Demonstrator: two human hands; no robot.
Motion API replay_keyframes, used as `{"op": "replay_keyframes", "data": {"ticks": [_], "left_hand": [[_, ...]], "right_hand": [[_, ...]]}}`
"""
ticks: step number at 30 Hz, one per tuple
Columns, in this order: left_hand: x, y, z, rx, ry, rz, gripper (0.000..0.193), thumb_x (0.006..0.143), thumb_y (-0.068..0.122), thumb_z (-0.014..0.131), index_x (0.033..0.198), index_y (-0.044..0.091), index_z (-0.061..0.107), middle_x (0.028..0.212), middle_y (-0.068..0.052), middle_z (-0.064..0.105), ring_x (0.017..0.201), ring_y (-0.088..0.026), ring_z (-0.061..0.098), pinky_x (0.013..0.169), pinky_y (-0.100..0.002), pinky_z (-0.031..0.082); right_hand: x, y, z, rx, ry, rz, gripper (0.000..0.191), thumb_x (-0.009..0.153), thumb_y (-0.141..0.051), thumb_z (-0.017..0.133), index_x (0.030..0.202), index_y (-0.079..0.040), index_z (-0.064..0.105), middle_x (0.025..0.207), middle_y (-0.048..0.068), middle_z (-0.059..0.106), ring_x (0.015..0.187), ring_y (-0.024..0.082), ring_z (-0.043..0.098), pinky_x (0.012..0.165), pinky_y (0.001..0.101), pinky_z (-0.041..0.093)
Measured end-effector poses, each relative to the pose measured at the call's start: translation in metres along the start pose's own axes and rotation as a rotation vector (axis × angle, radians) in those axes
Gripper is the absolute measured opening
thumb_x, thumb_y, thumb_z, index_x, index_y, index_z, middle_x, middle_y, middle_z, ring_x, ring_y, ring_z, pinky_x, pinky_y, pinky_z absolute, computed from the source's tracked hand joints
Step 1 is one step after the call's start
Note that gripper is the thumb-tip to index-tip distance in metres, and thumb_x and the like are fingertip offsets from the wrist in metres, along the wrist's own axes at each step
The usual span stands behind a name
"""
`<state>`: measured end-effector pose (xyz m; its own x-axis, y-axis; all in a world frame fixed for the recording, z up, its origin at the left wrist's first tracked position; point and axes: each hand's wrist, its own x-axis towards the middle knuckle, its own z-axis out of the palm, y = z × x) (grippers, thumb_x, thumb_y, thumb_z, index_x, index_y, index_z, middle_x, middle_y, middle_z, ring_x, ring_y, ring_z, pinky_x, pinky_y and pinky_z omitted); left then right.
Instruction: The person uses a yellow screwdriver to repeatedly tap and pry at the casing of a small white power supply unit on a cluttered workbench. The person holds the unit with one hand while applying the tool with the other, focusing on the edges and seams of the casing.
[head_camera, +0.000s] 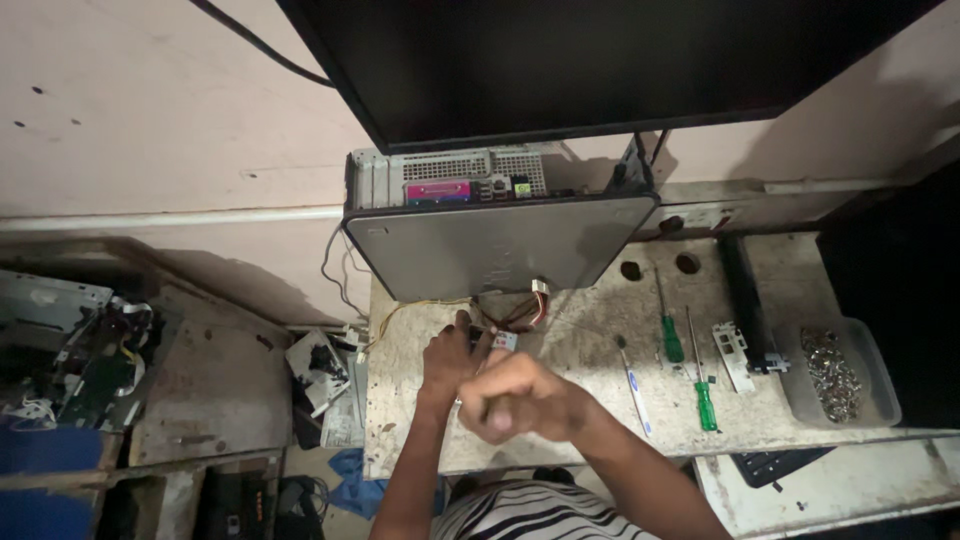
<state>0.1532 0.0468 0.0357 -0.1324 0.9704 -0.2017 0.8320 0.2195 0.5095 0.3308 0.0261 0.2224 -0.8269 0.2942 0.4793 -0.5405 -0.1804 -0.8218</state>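
My left hand (447, 358) pinches small white-and-red plug connector (503, 341) at near edge of grey metal desktop computer case (495, 243) on worn pale bench (590, 340). My right hand (520, 397) curled in fist just nearer, touching left; what it grips, I cannot tell. Red-yellow wire bundle (520, 312) runs far-right from connector up into case. Left hand nearer connector. Two green-handled screwdrivers (690, 365) lie well right.
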Motion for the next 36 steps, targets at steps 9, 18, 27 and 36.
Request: {"op": "replay_keyframes", "data": {"ticks": [9,18,27,36], "left_hand": [[0.008,-0.007,0.002,0.084,-0.063,0.021,0.076,0.066,0.042,0.074,0.128,0.006,0.048,0.100,-0.026,0.071,0.095,-0.048,0.071,0.079,-0.054,0.059],[-0.003,0.003,-0.005,0.007,0.011,0.011,0.061,0.092,0.058,0.058,0.122,0.005,0.052,0.095,-0.027,0.071,0.089,-0.049,0.071,0.078,-0.057,0.057],[0.011,-0.012,0.007,0.090,-0.076,0.006,0.060,0.082,0.041,0.063,0.129,0.008,0.047,0.102,-0.024,0.071,0.095,-0.045,0.072,0.078,-0.052,0.059],[-0.005,0.007,-0.010,0.018,-0.037,-0.007,0.061,0.093,0.057,0.058,0.127,0.008,0.049,0.100,-0.027,0.070,0.093,-0.047,0.070,0.079,-0.055,0.057]], "right_hand": [[-0.001,0.008,0.026,-0.436,0.643,-0.094,0.039,0.111,-0.035,0.051,0.098,0.000,0.060,0.081,0.007,0.061,0.069,0.015,0.058,0.062,0.0324,0.047],[-0.006,0.009,0.012,-0.152,0.178,0.031,0.044,0.109,-0.033,0.054,0.075,-0.006,0.050,0.056,-0.001,0.044,0.047,0.010,0.040,0.048,0.0282,0.032],[0.009,-0.013,0.020,-0.290,0.460,0.065,0.034,0.100,-0.030,0.056,0.088,0.001,0.053,0.072,0.007,0.054,0.061,0.013,0.051,0.055,0.0304,0.045],[-0.004,0.011,0.038,-0.363,0.478,-0.051,0.044,0.110,-0.037,0.048,0.081,-0.003,0.050,0.066,0.001,0.046,0.059,0.010,0.043,0.056,0.0285,0.037]]}}
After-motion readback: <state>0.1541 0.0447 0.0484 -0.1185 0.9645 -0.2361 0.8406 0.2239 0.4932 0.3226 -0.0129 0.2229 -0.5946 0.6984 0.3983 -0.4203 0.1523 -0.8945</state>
